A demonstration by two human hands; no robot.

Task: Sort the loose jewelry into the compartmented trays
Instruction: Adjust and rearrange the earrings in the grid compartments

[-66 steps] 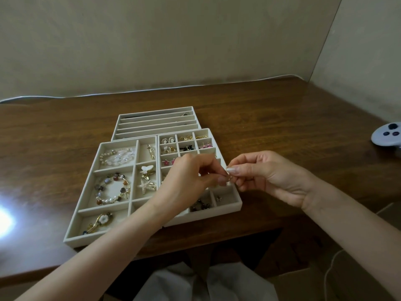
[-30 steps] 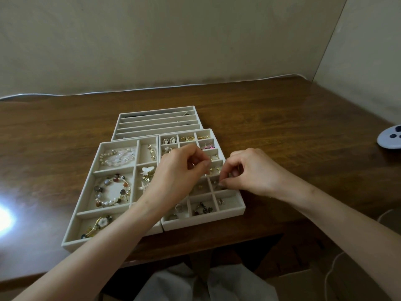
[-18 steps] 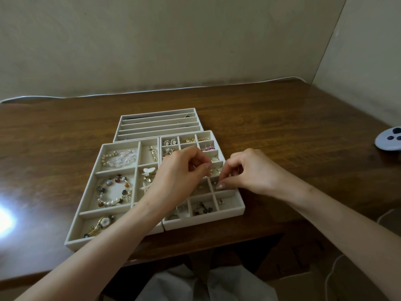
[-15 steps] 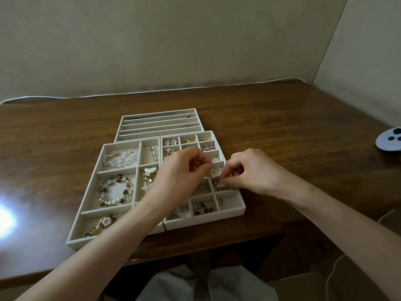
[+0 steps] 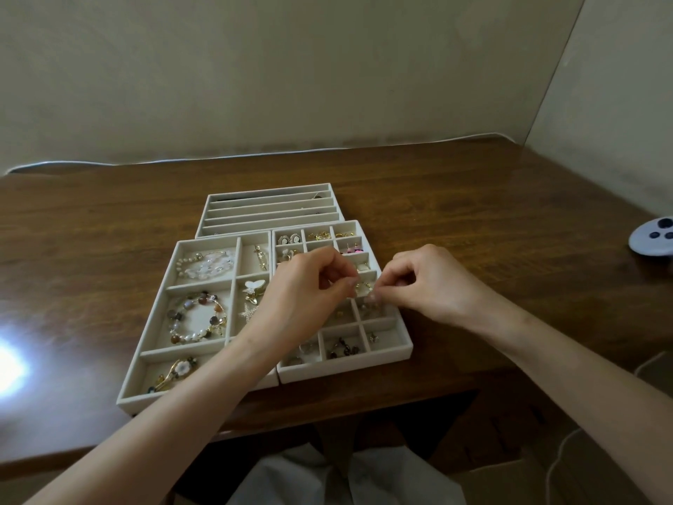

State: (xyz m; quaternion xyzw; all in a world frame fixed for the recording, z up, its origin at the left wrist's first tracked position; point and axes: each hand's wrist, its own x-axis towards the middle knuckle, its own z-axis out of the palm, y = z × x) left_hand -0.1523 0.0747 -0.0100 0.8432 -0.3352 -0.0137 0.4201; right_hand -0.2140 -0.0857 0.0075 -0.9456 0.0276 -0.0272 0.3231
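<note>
A moment ago both hands were up in the air over the trays, holding a tiny thing between them. Now they have come down into the tray with the little boxes [image 5: 346,369], near the front edge of the desk [image 5: 473,198]. The left hand [image 5: 309,297] and the right hand [image 5: 429,286] are both curled, and each one's finger and thumb pinch at the small gold piece [image 5: 364,286]. It sits over a box on the right side of that tray, about halfway down. I cannot tell if it is touching the bottom yet. I think this piece is almost put away, and the hands only need to let go. There are three trays: the little-box one, the big-box tray [image 5: 148,324] touching its left side, and the long-slot tray [image 5: 255,227] behind them with five slots. The big-box tray holds two bracelets, a clear one [image 5: 207,264] and a colored bead one [image 5: 174,316], plus one butterfly [image 5: 255,286], one star [image 5: 249,311], one flower piece [image 5: 180,368] and one gold pin [image 5: 259,255]. The little boxes go three across; the hands hide some. One white controller [image 5: 653,238] lies at the right edge of the desk.
</note>
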